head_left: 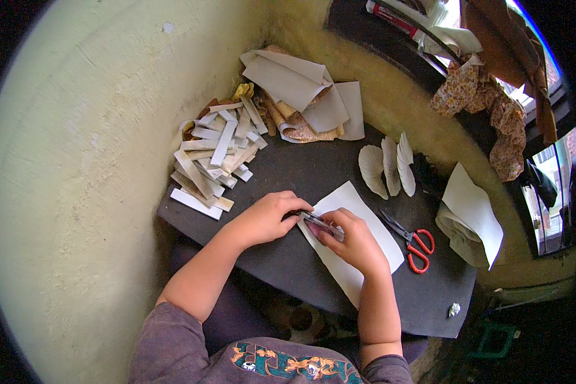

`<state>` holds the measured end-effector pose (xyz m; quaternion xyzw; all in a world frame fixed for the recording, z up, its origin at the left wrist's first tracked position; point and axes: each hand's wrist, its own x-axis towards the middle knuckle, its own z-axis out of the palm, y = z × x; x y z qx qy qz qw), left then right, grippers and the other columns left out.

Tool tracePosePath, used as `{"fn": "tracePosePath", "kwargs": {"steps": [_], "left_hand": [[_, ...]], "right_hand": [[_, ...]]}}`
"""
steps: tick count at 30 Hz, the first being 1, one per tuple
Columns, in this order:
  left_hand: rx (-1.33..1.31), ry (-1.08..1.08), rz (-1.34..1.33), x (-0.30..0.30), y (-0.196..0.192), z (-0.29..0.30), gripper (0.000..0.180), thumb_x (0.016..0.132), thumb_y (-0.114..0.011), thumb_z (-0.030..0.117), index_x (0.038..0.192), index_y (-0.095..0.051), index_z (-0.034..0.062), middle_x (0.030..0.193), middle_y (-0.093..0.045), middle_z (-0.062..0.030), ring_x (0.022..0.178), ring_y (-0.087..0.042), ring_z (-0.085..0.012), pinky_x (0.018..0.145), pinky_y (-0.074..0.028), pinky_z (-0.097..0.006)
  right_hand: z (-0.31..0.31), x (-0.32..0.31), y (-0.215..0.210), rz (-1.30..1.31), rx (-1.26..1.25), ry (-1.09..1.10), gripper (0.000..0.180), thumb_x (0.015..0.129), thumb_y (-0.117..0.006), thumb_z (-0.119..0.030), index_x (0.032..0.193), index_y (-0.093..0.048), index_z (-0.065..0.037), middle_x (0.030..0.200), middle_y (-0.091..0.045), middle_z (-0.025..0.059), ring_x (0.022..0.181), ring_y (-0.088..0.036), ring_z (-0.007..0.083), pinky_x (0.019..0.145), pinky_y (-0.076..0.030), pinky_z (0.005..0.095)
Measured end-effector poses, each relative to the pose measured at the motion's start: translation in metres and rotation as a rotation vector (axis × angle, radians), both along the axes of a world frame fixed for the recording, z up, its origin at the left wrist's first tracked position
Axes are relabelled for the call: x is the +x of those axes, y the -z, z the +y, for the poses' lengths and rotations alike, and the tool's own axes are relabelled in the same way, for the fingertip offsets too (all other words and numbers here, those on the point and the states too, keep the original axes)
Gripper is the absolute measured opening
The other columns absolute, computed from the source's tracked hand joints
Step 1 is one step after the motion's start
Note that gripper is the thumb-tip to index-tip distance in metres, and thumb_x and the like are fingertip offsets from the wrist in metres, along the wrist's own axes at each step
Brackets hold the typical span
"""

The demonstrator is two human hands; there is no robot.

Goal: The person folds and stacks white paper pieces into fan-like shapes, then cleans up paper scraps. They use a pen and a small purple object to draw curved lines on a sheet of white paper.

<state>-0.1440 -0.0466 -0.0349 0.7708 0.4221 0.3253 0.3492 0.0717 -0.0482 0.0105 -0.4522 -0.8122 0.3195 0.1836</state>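
Over white paper (341, 272) — right grip (357, 240) holds a slim tool (322, 226) beside left grip (276, 216).

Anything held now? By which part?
Small grey-and-pink object: right hand grips its right end; left hand is at its left end, hold unclear.

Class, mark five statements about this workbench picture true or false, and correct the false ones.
1. The red-handled scissors lie to the right of the long white sheet. True.
2. The left hand is holding the scissors. False: they lie on the dark table; that hand's fingers are at one end of a small tool.
3. The right hand grips the small tool. True.
4. The pile of pale strips is at the table's right end. False: it is at the left.
5. A small crumpled silvery piece lies near the table's right corner. True.
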Motion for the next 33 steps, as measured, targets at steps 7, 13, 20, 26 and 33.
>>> {"fn": "tracePosePath", "kwargs": {"steps": [7, 13, 20, 26, 33], "left_hand": [[-0.087, -0.087, -0.054, 0.001, -0.002, -0.003, 0.025, 0.078, -0.06, 0.004, 0.102, -0.066, 0.0047, 0.092, -0.059, -0.014, 0.086, -0.061, -0.0286, 0.078, -0.049, -0.035], [0.009, -0.206, 0.161, -0.003, 0.001, -0.007, 0.02, 0.078, -0.064, 0.013, 0.096, -0.065, 0.0037, 0.097, -0.057, -0.0114, 0.094, -0.058, -0.0288, 0.083, -0.046, -0.038], [-0.007, -0.183, 0.318, -0.014, -0.003, -0.007, 0.02, 0.079, -0.064, 0.016, 0.096, -0.064, 0.0048, 0.105, -0.055, -0.0076, 0.106, -0.051, -0.028, 0.089, -0.041, -0.041], [-0.033, -0.136, 0.302, -0.019, -0.003, -0.006, 0.024, 0.079, -0.064, 0.016, 0.1, -0.063, 0.0058, 0.112, -0.053, -0.0079, 0.111, -0.047, -0.0287, 0.091, -0.039, -0.042], [-0.06, -0.129, 0.26, -0.021, -0.003, -0.004, 0.024, 0.078, -0.065, 0.016, 0.101, -0.063, 0.0065, 0.111, -0.053, -0.0074, 0.111, -0.047, -0.0296, 0.092, -0.039, -0.042]], "right_hand": [[0.001, 0.0, 0.005, -0.023, 0.034, -0.066, 0.032, 0.071, -0.073, -0.011, 0.099, -0.06, 0.0, 0.095, -0.061, 0.0148, 0.087, -0.061, 0.0288, 0.078, -0.048, 0.0347], [0.0, -0.007, 0.012, 0.029, 0.032, 0.039, 0.03, 0.071, -0.073, -0.01, 0.096, -0.062, 0.0, 0.092, -0.061, 0.0136, 0.082, -0.062, 0.0267, 0.074, -0.049, 0.0334], [-0.004, -0.016, 0.01, 0.108, -0.017, 0.065, 0.031, 0.071, -0.074, -0.012, 0.097, -0.063, 0.002, 0.091, -0.061, 0.0114, 0.08, -0.061, 0.0224, 0.069, -0.048, 0.0311], [-0.001, -0.015, 0.019, 0.079, -0.062, 0.064, 0.033, 0.069, -0.075, -0.013, 0.097, -0.063, 0.003, 0.091, -0.06, 0.0113, 0.08, -0.061, 0.0222, 0.069, -0.048, 0.0305], [0.0, -0.017, 0.017, 0.059, -0.108, 0.063, 0.033, 0.068, -0.076, -0.012, 0.096, -0.064, 0.001, 0.093, -0.06, 0.0105, 0.081, -0.06, 0.0218, 0.072, -0.048, 0.0309]]}}
